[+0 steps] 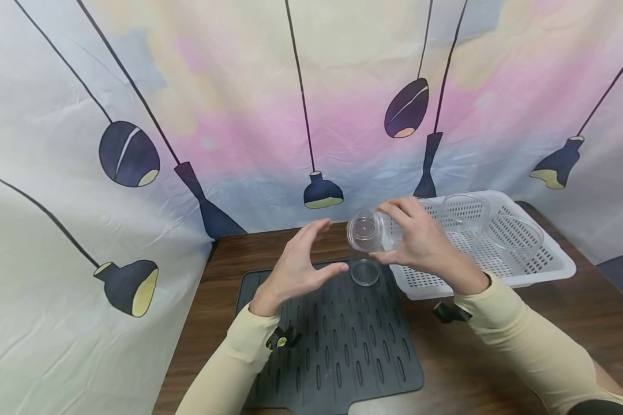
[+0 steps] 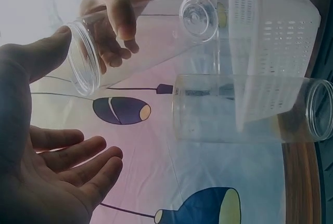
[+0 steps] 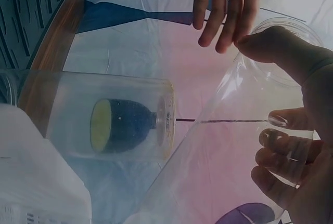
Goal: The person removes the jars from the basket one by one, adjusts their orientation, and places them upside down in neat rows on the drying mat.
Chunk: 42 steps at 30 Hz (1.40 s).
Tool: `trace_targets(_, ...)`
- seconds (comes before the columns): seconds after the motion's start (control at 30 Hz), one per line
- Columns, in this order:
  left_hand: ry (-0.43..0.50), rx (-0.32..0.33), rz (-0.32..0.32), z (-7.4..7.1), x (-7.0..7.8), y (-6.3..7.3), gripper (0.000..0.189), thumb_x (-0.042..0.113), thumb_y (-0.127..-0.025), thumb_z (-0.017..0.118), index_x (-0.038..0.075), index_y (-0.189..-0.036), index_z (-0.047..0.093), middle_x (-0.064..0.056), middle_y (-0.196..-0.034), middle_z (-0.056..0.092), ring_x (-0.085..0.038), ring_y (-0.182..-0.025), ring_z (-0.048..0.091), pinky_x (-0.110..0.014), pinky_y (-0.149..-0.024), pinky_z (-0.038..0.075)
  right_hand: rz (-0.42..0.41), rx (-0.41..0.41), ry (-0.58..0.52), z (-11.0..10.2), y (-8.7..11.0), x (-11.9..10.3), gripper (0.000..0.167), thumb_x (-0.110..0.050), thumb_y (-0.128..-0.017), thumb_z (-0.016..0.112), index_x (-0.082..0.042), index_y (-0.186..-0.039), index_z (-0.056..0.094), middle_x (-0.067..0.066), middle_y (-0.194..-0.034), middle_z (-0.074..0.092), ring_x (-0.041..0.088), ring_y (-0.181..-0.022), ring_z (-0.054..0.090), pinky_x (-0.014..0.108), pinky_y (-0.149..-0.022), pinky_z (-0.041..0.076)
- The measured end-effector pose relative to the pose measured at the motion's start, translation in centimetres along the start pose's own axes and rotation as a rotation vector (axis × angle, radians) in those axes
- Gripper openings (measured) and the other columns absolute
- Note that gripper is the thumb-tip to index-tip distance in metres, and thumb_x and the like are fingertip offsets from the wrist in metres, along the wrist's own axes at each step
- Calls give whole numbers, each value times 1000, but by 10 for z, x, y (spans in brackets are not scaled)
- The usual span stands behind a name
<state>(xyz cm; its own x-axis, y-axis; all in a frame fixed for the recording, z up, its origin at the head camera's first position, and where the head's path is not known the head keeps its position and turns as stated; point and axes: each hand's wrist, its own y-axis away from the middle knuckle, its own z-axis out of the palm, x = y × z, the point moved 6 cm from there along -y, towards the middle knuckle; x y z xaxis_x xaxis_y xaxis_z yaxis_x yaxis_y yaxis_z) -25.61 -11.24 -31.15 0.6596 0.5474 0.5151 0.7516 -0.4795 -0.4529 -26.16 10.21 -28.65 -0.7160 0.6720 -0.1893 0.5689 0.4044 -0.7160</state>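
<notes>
My right hand [image 1: 417, 236] grips a clear plastic jar [image 2: 151, 42] near its threaded mouth, thumb on one side and fingers on the other. The jar is tilted, mouth up and base slanting down toward the basket. My left hand [image 1: 303, 262] is held out to the left of it, fingers spread and slightly bent, nothing in them. In the left wrist view its thumb overlaps the jar's rim; whether they touch I cannot tell. A second clear jar [image 2: 239, 109] stands mouth down on the dark grey drying mat [image 1: 337, 340], just below the held one.
A white perforated basket [image 1: 498, 282] at the right holds more clear jars [image 1: 514, 233]. The mat and basket are on a dark wooden table [image 1: 462, 369]. Behind them hangs a cloth backdrop [image 1: 249, 86] printed with lamps.
</notes>
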Motion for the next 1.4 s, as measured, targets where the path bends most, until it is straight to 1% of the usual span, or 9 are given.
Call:
trace_targets(0.13,23,8,9,0,2,-1,85,41,-80,80,17,-150,36,-4,-140,49,-23,-128,50,-41,-102,47,-3,-6,22,2,0,-2,87,-37,-49,95,-7,-122,60,14,-113,59,30,-104,52,47,-81,51)
trace_targets(0.23,39,8,12,2,3,-2,86,38,-80,80,16,-150,36,-5,-141,48,-22,-127,50,-39,-103,46,-15,-8,38,4,1,-4,87,-38,-49,95,-8,-122,60,13,-113,59,30,-104,53,47,-79,53)
trace_targets(0.4,58,20,38,4,6,-2,88,36,-79,82,13,-150,36,-8,-143,46,-24,-126,50,-38,-103,46,-49,5,35,6,0,-9,84,-36,-49,95,-7,-121,61,14,-111,59,31,-103,53,47,-81,52)
trace_targets(0.57,70,24,54,3,8,-4,88,35,-78,83,14,-150,35,-5,-141,46,-25,-125,51,-37,-102,47,-70,7,38,7,-1,-12,84,-36,-49,95,-7,-120,62,14,-110,59,31,-102,54,47,-84,51)
trace_targets(0.9,61,31,48,2,12,-7,87,37,-77,83,12,-148,38,-6,-143,45,-23,-123,52,-36,-100,49,-125,-1,60,12,-4,-18,82,-35,-50,94,-10,-120,61,13,-109,59,30,-102,54,46,-82,51)
trace_targets(1.07,56,34,62,2,14,-9,86,36,-77,84,10,-146,40,-8,-141,47,-18,-121,52,-36,-100,49,-143,-5,83,13,-5,-22,82,-34,-50,95,-9,-120,61,13,-109,59,31,-102,54,47,-84,51)
trace_targets(1.2,51,37,66,2,15,-10,86,36,-77,83,10,-146,40,-8,-140,48,-21,-121,53,-37,-99,49,-154,-5,90,14,-6,-25,81,-35,-51,95,-10,-120,61,13,-109,59,30,-101,54,47,-84,51)
trace_targets(1.33,43,40,60,1,15,-10,85,37,-78,83,9,-146,41,-9,-140,48,-26,-121,53,-41,-99,49,-169,-4,105,14,-8,-27,80,-36,-51,94,-10,-119,61,12,-108,59,30,-100,53,46,-83,51)
trace_targets(1.4,36,37,53,1,15,-10,85,38,-78,82,10,-146,41,-8,-140,47,-25,-122,52,-42,-99,48,-172,-6,112,15,-8,-28,80,-36,-51,94,-9,-119,61,12,-108,59,30,-99,54,46,-83,51)
